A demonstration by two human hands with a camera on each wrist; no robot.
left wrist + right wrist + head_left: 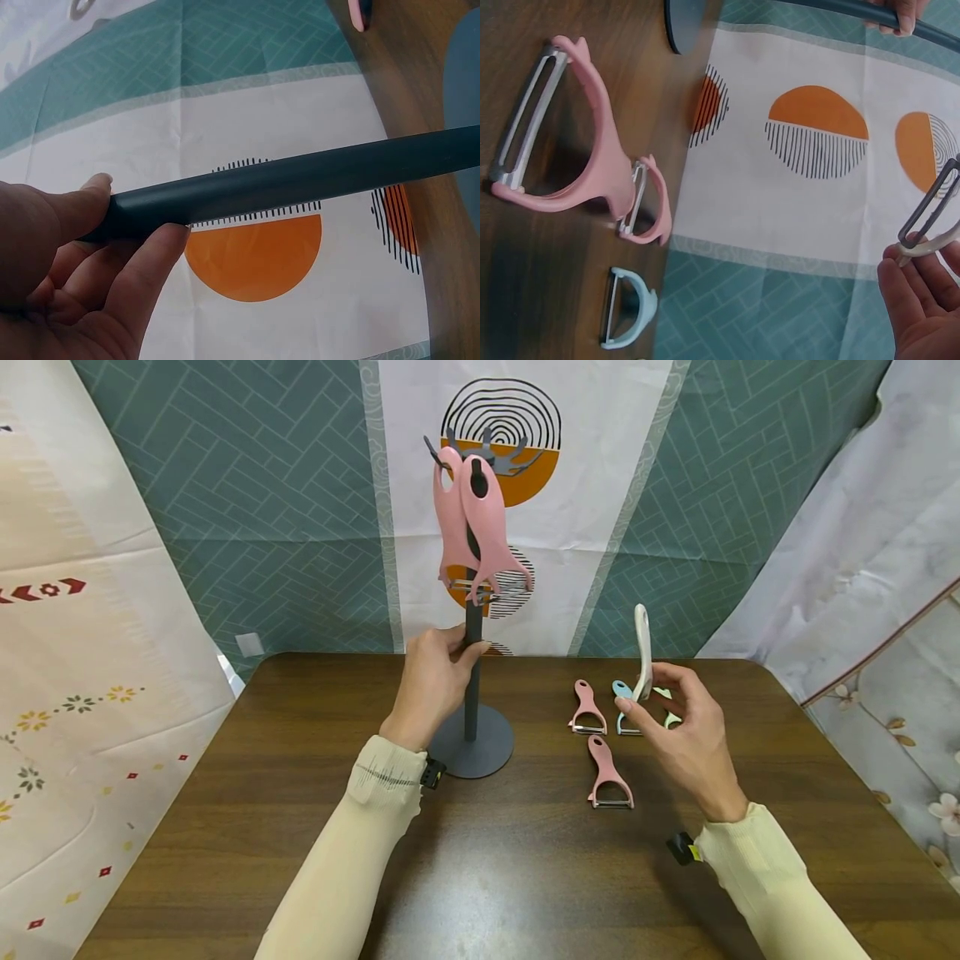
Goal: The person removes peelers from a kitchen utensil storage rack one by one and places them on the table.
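Observation:
My left hand (433, 683) grips the dark upright pole (472, 693) of a hook stand; in the left wrist view, thumb and fingers wrap that pole (247, 184). Two pink peelers (491, 518) hang by their handle holes from hooks at its top. Over the right side of the table, my right hand (693, 739) pinches a white peeler (642, 643) by its blade end, handle pointing up. The right wrist view shows the fingertips on this white peeler (937, 244) beside its blade. Below and left of that hand, a pink peeler (606, 772) lies on the table.
Behind it lie another pink peeler (585, 706), a light blue peeler (622, 702) and a pale green peeler (670, 714), the last partly hidden by my right hand. The stand's round base (487, 752) rests on the brown wooden table (300, 827). A patterned cloth (300, 527) hangs behind.

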